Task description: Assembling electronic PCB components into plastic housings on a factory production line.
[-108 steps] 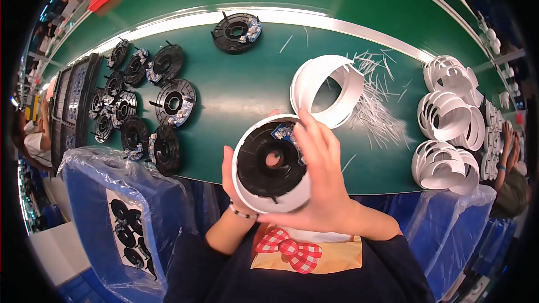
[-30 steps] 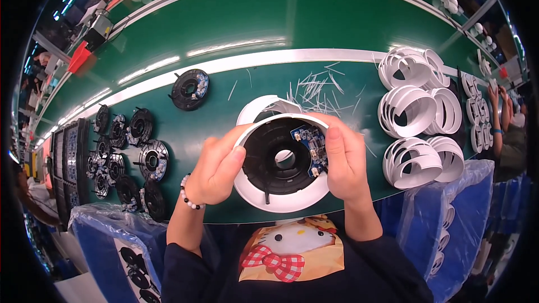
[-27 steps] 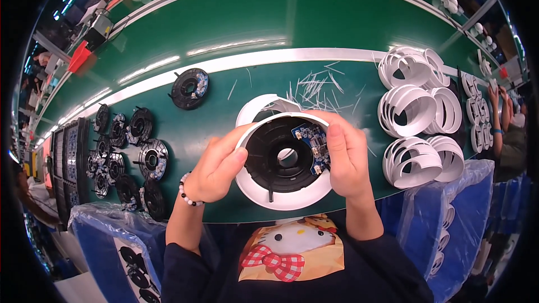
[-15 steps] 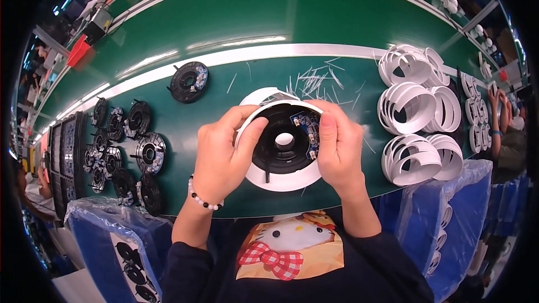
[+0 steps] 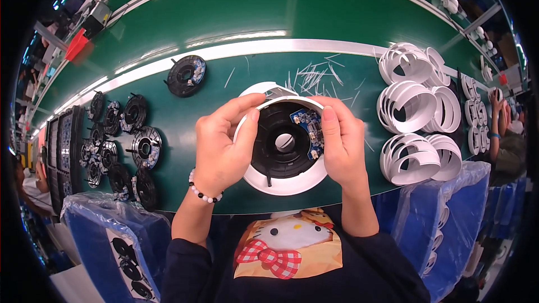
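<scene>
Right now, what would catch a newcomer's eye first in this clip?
Dead centre, the left hand and right hand hold a white ring housing with a black round insert and a small blue circuit board. White rings pile on the green table at right; black round parts cluster at left.

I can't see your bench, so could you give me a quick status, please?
Left hand and right hand both grip white ring holding black disc. Held above green belt. Nothing obstructing.

White ring housing (image 5: 283,182) encircling black disc (image 5: 275,154), face-up.
</scene>
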